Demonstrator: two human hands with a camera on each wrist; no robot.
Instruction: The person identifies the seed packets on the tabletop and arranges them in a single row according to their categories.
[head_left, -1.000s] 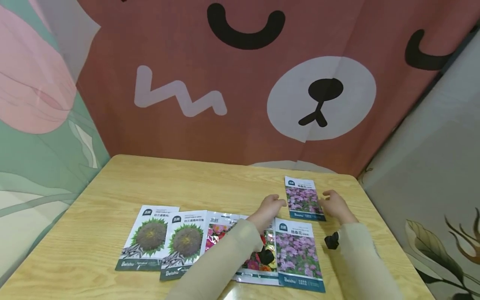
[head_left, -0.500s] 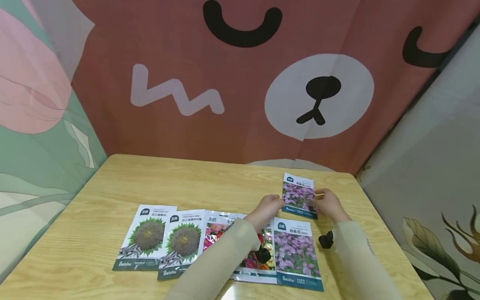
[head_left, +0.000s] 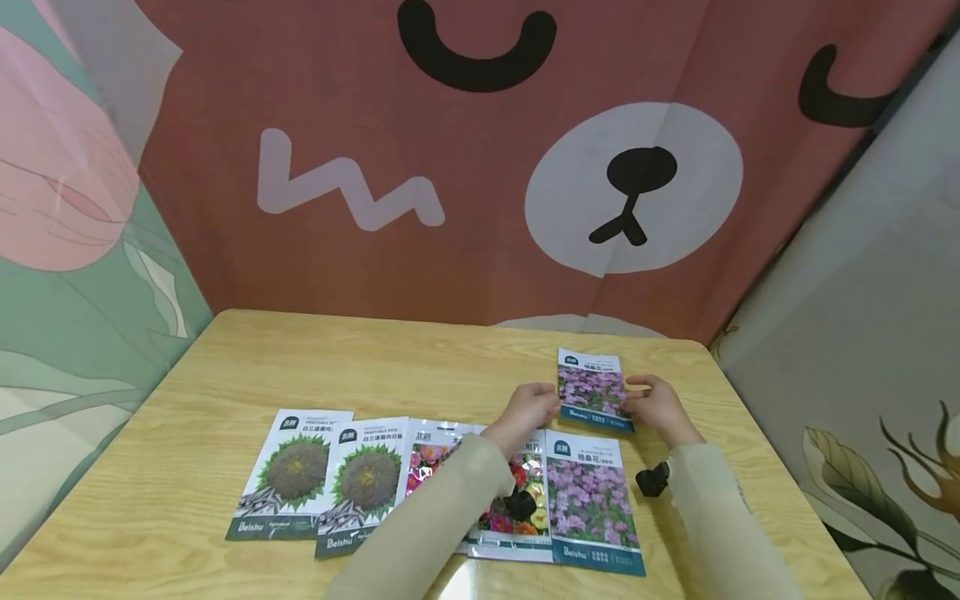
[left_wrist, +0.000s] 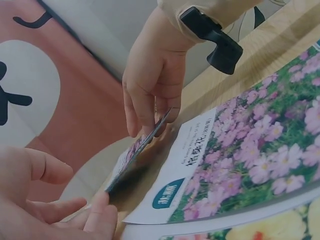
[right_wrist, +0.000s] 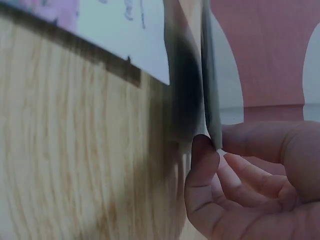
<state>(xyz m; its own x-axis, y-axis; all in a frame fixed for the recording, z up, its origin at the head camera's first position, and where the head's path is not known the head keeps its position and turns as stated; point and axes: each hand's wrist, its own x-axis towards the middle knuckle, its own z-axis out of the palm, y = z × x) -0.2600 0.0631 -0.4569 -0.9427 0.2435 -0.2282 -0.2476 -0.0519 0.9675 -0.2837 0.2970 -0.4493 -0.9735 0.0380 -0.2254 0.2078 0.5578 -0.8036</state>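
Observation:
A seed packet point(head_left: 591, 390) printed with pink-purple flowers is tilted up off the far right part of the table, held between both hands. My right hand point(head_left: 660, 408) pinches its right edge between thumb and fingers, plain in the right wrist view, where the packet point(right_wrist: 212, 85) shows edge-on. At the opposite edge, my left hand point(head_left: 525, 412) holds it near a corner; in the left wrist view the thumb point(left_wrist: 103, 215) meets that corner, while one finger stands apart. A matching flower packet point(head_left: 592, 504) lies flat just in front.
On the wooden table point(head_left: 360, 358), two sunflower seed packets, one being this packet point(head_left: 367, 483), overlap at the left. Two colourful flower packets, including this one point(head_left: 536, 475), lie partly under the left forearm. A curtain point(head_left: 337, 275) with a bear face hangs behind the table.
The right hand has reached the packet's right edge and taken hold. The packet has shifted slightly left and tilted up from the table between the hands.

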